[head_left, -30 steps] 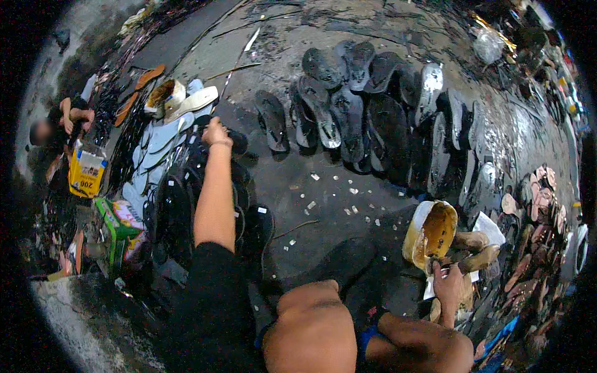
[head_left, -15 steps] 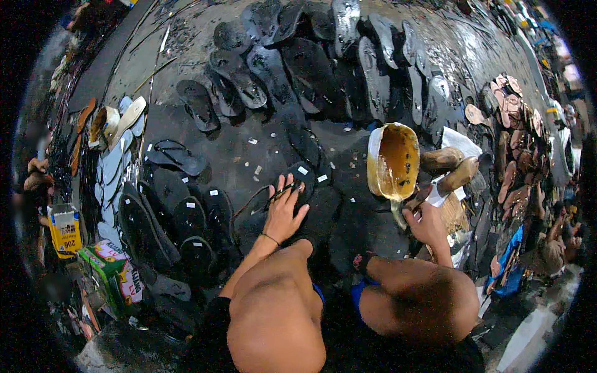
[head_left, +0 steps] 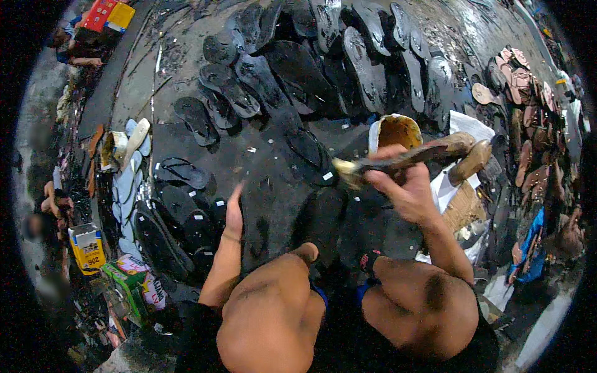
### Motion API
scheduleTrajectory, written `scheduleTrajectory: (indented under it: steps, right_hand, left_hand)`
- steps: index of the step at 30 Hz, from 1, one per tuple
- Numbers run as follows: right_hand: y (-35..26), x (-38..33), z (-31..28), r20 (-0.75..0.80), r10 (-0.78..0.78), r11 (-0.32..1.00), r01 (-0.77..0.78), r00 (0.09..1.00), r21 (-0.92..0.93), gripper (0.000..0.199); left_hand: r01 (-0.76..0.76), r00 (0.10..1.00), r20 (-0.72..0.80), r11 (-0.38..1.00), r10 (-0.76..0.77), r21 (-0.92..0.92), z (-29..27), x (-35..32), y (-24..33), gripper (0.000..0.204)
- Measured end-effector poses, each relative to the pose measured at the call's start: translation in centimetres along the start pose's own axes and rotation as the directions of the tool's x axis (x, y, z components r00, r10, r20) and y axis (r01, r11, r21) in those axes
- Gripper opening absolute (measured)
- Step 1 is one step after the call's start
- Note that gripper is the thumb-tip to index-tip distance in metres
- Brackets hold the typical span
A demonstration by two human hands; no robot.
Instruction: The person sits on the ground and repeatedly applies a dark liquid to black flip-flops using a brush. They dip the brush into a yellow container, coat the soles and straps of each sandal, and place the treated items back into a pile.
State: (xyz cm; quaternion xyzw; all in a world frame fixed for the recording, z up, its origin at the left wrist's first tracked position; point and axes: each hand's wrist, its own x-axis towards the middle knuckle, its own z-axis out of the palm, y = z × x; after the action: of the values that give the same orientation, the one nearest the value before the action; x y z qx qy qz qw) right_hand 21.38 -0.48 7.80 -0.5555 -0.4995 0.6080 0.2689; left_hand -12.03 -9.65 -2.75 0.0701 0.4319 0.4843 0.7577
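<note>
In my right hand (head_left: 407,189) is a glue brush (head_left: 388,163) with a dark handle, its pale bristles (head_left: 348,171) pointing left over the dark ground. A tub of amber glue (head_left: 398,132) stands just behind this hand, partly covered by it. My left hand (head_left: 233,214) is raised edge-on, left of middle. A dark, blurred flip-flop (head_left: 267,199) appears to be in its grip; most of the fingers are hidden. Beyond the two hands lies a black flip-flop with straps (head_left: 308,152), bearing a small white label.
Black soles (head_left: 305,78) lie in rows at the far side. More black flip-flops (head_left: 161,239) are at left, beside grey-blue soles (head_left: 127,186). Wooden-handled tools (head_left: 469,163) rest on paper at right, near pink-brown soles (head_left: 516,74). A green box (head_left: 127,289) stands near left.
My right hand has lifted the brush from beside the glue tub and moved it up and left. My left hand has come off the ground and moved left; the flip-flop under it has left its spot.
</note>
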Motion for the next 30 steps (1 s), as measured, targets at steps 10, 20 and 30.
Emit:
scheduleTrajectory:
  steps: [10,20,30]
  right_hand:
    - [-2.5,5.7,3.5,0.023,-0.792,0.589,0.773,0.61,-0.234,0.024]
    - [-2.0,1.5,5.0,0.105,-0.62,0.782,0.623,0.778,0.006,0.022]
    - [-1.2,5.3,2.3,0.05,-0.775,0.627,0.777,0.63,-0.063,0.024]
  left_hand:
    - [-0.134,0.943,0.294,0.986,0.158,-0.1,8.1,6.5,-0.9,0.045]
    - [-0.307,0.933,0.2,0.952,0.299,0.011,6.1,7.2,-0.5,0.048]
    - [-0.364,0.915,-0.107,0.912,0.388,0.19,10.3,5.6,0.9,0.057]
